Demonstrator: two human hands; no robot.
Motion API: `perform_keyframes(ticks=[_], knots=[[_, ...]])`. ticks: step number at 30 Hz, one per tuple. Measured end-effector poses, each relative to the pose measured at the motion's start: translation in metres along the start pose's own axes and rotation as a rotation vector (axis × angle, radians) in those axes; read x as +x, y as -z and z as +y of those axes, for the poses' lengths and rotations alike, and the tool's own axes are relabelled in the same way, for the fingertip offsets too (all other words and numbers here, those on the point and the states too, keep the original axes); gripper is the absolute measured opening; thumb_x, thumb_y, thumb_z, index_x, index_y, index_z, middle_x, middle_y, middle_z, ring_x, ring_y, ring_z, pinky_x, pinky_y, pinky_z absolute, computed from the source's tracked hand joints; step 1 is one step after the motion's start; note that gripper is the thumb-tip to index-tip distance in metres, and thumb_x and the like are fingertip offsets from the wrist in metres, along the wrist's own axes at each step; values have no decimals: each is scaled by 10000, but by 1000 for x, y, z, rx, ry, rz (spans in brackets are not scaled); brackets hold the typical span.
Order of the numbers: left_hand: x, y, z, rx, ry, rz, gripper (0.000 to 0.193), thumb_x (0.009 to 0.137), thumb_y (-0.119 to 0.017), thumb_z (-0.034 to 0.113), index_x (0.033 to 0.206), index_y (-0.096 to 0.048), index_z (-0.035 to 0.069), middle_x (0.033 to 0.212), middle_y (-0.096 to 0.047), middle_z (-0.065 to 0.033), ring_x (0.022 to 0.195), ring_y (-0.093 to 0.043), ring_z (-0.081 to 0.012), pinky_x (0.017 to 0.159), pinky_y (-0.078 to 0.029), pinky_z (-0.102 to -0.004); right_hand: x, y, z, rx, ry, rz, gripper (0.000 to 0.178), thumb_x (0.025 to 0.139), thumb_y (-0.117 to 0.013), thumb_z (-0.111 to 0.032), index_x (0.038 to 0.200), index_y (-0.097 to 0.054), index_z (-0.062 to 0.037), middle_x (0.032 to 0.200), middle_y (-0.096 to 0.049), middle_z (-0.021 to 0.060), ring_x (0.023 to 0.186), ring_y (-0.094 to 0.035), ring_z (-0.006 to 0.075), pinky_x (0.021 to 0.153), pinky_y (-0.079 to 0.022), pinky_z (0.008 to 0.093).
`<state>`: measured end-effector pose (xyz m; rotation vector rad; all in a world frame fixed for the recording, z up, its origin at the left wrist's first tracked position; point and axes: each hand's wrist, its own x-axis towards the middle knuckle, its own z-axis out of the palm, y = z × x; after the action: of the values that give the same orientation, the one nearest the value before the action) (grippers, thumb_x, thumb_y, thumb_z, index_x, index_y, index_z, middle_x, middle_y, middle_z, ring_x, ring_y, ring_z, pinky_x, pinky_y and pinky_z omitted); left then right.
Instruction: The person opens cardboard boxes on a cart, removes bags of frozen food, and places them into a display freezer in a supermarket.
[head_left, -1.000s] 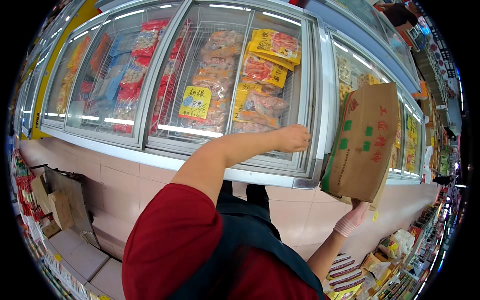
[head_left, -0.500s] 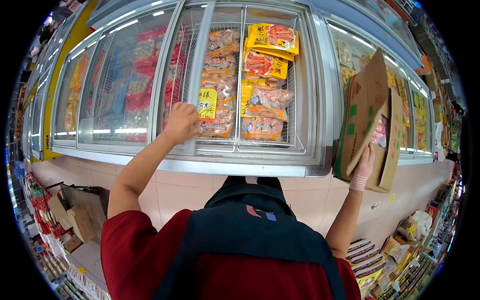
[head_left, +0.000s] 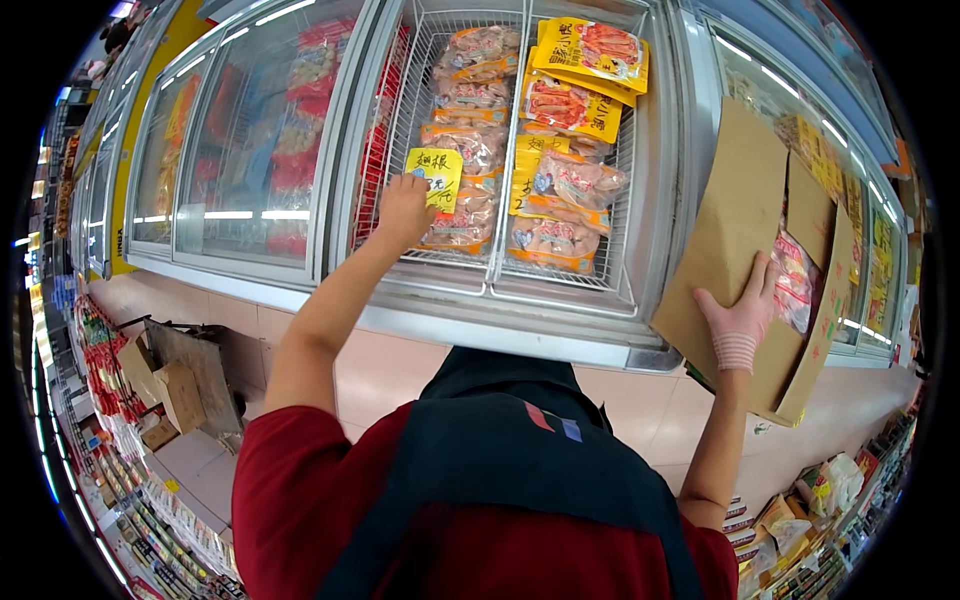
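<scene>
Right of the basket, my right hand, fingers spread, braces a carton; slipping could tip it. Left hand: grip unclear.

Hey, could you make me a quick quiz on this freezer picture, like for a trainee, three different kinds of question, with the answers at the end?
1. Multiple choice: which hand wears the glove? a) the left, b) the right, c) both.
2. True or false: a red-and-white package shows through an opening in the cardboard box.
3. Fill in the blank: the bare left hand is at a ____ card in front of the packs in the open freezer.

Key:
1. b, the right hand.
2. True.
3. Yellow.
</scene>
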<state>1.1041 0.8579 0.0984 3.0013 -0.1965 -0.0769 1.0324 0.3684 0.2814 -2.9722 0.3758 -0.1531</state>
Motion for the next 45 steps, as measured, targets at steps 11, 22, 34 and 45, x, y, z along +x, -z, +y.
perform_keyframes(ticks=[11, 22, 34, 45], knots=[[71, -112, 14, -168, 321, -283, 376, 811, -644, 259, 1085, -577, 10, 1053, -616, -177, 1031, -589, -362, 770, -520, -470, 8, -16, -12, 6, -74, 34, 1036, 548, -854, -278, 1421, -358, -21, 1480, -318, 225, 1350, -339, 373, 1100, -307, 441], [97, -6, -20, -557, 286, 70, 262, 806, -649, 138, 1050, -608, 53, 1053, -639, -181, 1017, -595, -324, 869, -484, -424, 12, -13, -57, -260, 86, 189, 862, 640, -825, -299, 1365, -437, -38, 1449, -372, 202, 1342, -338, 391, 1103, -280, 495], [44, -8, 8, -569, 32, 24, 171, 799, -623, 47, 969, -646, 40, 941, -642, -144, 889, -620, -336, 809, -483, -397, 164, -233, -319, 421, 426, -192, 610, 707, -737, -228, 1255, -512, -83, 1318, -487, 164, 1209, -456, 339, 1025, -376, 430], [-4, 175, -195, -364, 818, 394, 441, 892, -659, 167, 1262, -504, -16, 1202, -580, -134, 1062, -553, -189, 906, -438, -357, 303, -378, -409, -379, 659, -258, 1044, 571, -858, -265, 1457, -305, -235, 1541, -205, 124, 1354, -271, 455, 927, -456, 494]])
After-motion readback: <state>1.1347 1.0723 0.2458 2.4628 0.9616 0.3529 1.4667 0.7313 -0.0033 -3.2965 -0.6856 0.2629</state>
